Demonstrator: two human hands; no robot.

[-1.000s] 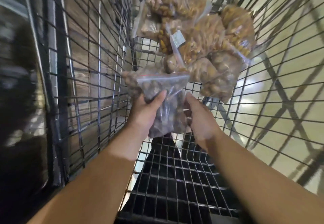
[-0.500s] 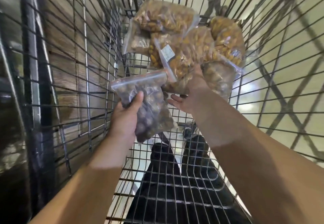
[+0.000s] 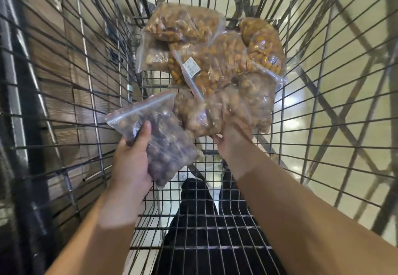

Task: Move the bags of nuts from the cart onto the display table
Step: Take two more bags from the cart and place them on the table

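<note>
- While it's lifted off the floor of the black wire cart, the clear zip bag of dark round nuts is pinched by the left hand, thumb on front.
- right hand touches a clear bag of pale nuts; fingers hidden, can't tell grip.
- clear bags of orange nuts piled at the far end.

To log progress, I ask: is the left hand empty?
No, the left hand grips a bag of dark nuts, with its thumb across the front.
</note>
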